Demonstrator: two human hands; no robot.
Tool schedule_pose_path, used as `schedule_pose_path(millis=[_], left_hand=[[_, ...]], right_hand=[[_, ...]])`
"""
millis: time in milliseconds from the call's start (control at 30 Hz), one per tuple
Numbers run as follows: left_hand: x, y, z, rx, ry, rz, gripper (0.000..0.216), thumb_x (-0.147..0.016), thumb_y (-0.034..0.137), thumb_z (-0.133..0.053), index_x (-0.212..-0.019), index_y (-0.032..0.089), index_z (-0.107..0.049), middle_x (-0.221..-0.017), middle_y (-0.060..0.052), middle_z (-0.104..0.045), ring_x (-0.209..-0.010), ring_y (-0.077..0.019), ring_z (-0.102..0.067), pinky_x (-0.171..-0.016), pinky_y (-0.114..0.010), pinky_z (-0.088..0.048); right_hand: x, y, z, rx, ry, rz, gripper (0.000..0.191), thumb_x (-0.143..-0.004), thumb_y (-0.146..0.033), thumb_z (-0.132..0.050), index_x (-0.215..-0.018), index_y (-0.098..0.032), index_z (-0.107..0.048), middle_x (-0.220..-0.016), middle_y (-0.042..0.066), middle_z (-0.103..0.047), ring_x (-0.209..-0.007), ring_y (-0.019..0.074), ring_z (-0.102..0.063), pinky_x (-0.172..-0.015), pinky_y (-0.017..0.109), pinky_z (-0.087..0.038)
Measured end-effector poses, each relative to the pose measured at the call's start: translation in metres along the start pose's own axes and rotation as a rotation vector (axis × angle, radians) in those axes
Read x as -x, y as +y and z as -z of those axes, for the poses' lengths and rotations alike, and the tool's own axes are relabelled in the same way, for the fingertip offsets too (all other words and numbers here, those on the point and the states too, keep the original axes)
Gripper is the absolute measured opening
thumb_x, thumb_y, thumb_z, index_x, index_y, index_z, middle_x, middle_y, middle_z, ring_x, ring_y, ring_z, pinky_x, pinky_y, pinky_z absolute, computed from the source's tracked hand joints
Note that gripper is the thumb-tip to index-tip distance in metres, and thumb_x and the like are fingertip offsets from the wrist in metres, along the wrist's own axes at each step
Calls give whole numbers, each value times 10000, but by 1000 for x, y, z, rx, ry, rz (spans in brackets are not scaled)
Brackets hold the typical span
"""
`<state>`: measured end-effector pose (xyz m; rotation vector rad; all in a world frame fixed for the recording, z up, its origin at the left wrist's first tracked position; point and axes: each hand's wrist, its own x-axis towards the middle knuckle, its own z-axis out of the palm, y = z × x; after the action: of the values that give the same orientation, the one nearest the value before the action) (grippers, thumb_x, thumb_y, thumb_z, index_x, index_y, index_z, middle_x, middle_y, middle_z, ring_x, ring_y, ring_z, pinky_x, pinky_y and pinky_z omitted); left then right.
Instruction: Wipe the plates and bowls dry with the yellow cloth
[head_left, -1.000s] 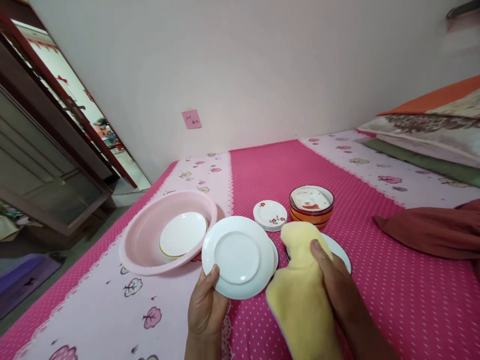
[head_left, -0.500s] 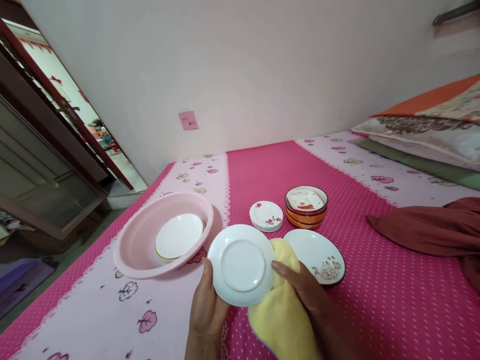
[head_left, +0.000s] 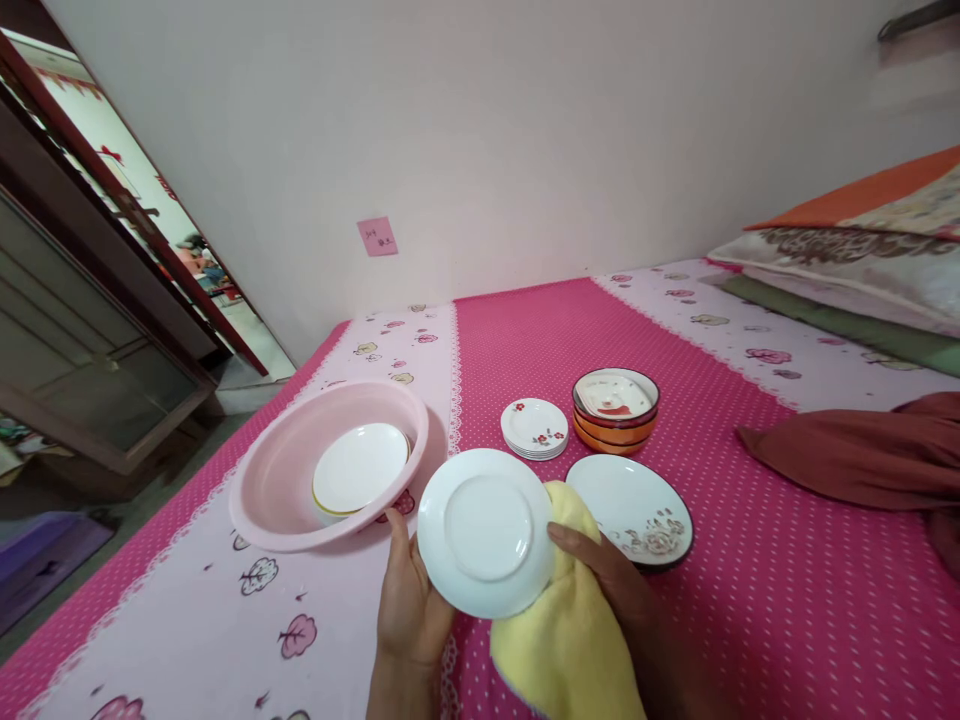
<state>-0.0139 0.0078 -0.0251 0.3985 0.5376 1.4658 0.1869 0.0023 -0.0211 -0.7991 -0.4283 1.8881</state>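
Note:
A white plate (head_left: 484, 530) is held up with its underside and foot ring facing me. My left hand (head_left: 415, 595) supports its left edge; the thumb stands away from the rim and the other fingers are hidden behind the plate. At the right edge, my right hand (head_left: 600, 570) grips a yellow cloth (head_left: 566, 640) against the plate, thumb on the rim. The cloth hangs down below that hand. Just beyond lies a larger dark-rimmed plate (head_left: 622, 500) with a brown flower print, partly covered by the cloth and hand.
On the pink bedspread (head_left: 525, 335), a pink basin (head_left: 259, 490) at left contains white dishware (head_left: 360, 468). Small flowered plates (head_left: 534, 425) are stacked beside orange bowls (head_left: 615, 430). A reddish-brown cloth (head_left: 840, 455) and piled pillows (head_left: 862, 265) lie at right. A wall stands behind.
My left thumb has lifted off the plate's rim and moved outward to the left. The plate and yellow cloth have shifted only slightly; my right hand keeps its grip.

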Motion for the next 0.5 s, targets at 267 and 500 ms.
schedule_pose_path(millis=[267,500], left_hand=[[-5,-3,10,132,-124,135,446,-1104,372,-433,-1296,168,-780,-1348,-127,-731,-1482,-291,-490,-1313,-467,-199],[-7,0,8,131,232,82,437,-1036,132,-550,-1456,184,-661,-1235,-116,-794,-1266,-253,-704,-1268,-439,-347]], right_hand=[[-3,8,-4,-7,54,73,595,-818,-452,-790,-1349,-204,-687,-1085,102,-824,-1139,369,-740,-1068,522,-539],[-26,0,12,245,225,196,647,-807,-657,-792,-1239,-177,-750,-1139,122,-816,-1209,356,-717,-1101,485,-529]])
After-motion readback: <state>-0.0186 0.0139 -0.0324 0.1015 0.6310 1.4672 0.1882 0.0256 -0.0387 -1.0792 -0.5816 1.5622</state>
